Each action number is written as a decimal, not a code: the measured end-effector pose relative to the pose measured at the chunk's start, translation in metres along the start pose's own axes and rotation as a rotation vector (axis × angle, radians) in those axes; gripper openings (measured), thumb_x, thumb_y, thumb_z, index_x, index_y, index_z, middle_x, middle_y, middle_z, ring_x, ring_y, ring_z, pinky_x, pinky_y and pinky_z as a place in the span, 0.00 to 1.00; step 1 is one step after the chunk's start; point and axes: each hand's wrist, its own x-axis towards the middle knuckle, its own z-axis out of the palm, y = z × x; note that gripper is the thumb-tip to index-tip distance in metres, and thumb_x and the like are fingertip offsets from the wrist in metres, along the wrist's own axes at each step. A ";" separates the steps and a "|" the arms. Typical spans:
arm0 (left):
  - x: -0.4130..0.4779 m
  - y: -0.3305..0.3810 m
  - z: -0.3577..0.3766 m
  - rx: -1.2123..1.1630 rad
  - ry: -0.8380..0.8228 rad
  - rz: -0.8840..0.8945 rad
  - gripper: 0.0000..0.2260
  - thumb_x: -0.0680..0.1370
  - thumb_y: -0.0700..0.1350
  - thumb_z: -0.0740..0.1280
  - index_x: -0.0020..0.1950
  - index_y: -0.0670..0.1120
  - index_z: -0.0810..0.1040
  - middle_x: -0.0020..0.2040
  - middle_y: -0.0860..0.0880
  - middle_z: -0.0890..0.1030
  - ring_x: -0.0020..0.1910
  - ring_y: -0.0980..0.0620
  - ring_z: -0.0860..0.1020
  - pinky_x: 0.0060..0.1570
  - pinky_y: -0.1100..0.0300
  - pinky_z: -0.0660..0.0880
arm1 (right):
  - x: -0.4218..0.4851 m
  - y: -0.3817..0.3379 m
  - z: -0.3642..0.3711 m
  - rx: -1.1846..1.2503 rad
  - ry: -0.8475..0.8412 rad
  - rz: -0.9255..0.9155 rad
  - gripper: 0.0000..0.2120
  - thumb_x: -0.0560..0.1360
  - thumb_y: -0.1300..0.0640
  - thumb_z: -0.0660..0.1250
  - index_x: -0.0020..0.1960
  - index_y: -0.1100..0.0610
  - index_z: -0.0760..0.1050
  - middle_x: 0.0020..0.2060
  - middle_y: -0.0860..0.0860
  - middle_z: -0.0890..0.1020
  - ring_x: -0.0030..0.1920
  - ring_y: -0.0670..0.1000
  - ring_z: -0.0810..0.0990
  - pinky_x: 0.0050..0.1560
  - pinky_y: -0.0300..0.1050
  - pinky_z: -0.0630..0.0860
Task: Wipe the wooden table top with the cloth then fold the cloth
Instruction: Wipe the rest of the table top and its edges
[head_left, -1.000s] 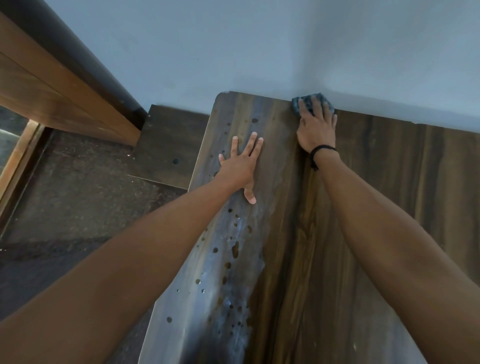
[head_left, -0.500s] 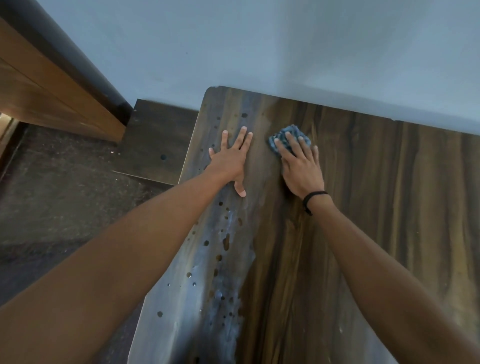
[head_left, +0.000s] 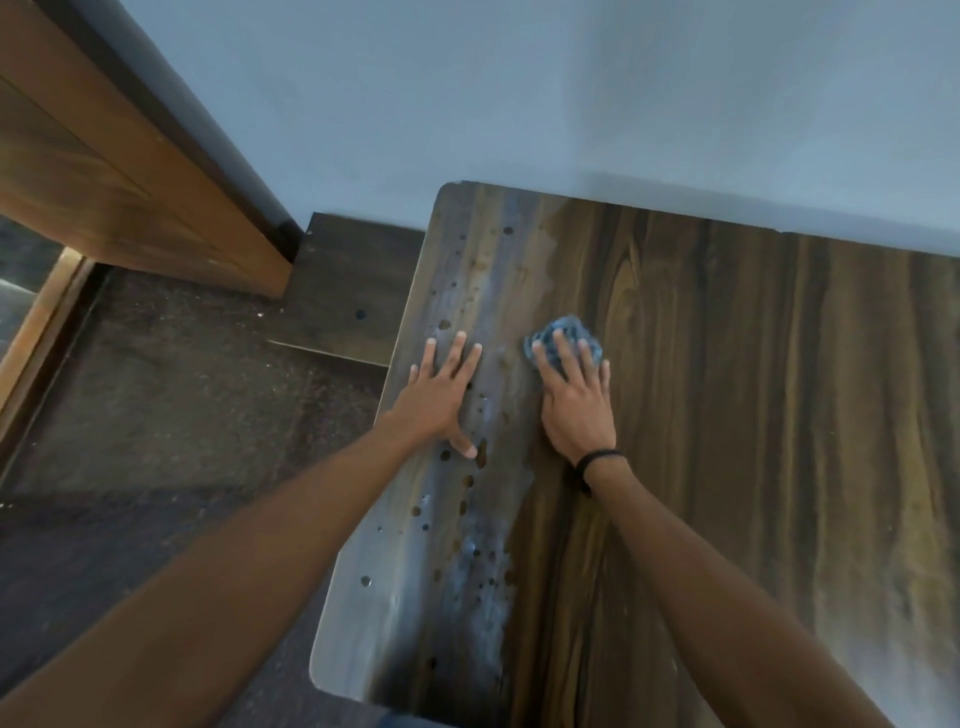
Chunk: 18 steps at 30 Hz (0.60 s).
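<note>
On the left part of the wooden table top (head_left: 753, 415), about midway between the wall and the near edge, the blue-grey cloth (head_left: 563, 335) lies bunched into a small wad under the fingers of your right hand (head_left: 574, 402). Those fingers are straight and a little spread, pressing down on the wad rather than curling round it. The heel of the hand rests on bare wood behind it.

Bunched like this the cloth covers little, so each pass will likely clean only a narrow band. Spread it flatter under the whole palm if you can, and overlap your strokes along the grain.

Just beside it, toward the left edge, your left hand (head_left: 441, 395) lies flat with its fingers fanned, bracing on the wood and holding nothing. It sits on a pale, wet-looking strip dotted with dark drops (head_left: 461, 506), which looks like the part not yet wiped.

Lift that hand clear before the cloth goes there, or you may wipe round it and leave a print. Push the drops inward, not off the left edge onto the dark floor (head_left: 182, 415). Folding comes after.
</note>
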 end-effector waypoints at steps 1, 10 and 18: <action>-0.001 0.000 0.003 0.007 0.003 0.003 0.69 0.60 0.59 0.82 0.79 0.52 0.30 0.77 0.51 0.26 0.76 0.36 0.30 0.74 0.35 0.44 | -0.014 0.005 0.001 -0.024 -0.010 -0.051 0.27 0.83 0.56 0.55 0.80 0.44 0.55 0.81 0.48 0.53 0.81 0.56 0.47 0.78 0.64 0.47; -0.013 0.008 0.002 -0.010 0.016 -0.023 0.68 0.62 0.56 0.83 0.80 0.49 0.31 0.78 0.50 0.26 0.77 0.35 0.31 0.76 0.35 0.48 | -0.073 -0.001 0.014 -0.045 -0.030 -0.086 0.27 0.83 0.56 0.55 0.80 0.43 0.56 0.81 0.47 0.53 0.81 0.56 0.47 0.79 0.63 0.46; -0.059 0.012 0.044 0.048 -0.042 0.003 0.68 0.62 0.58 0.82 0.79 0.54 0.29 0.77 0.52 0.24 0.76 0.33 0.30 0.74 0.34 0.45 | -0.121 -0.018 0.030 -0.004 -0.020 -0.016 0.28 0.82 0.56 0.57 0.81 0.44 0.55 0.81 0.47 0.52 0.81 0.56 0.46 0.78 0.62 0.45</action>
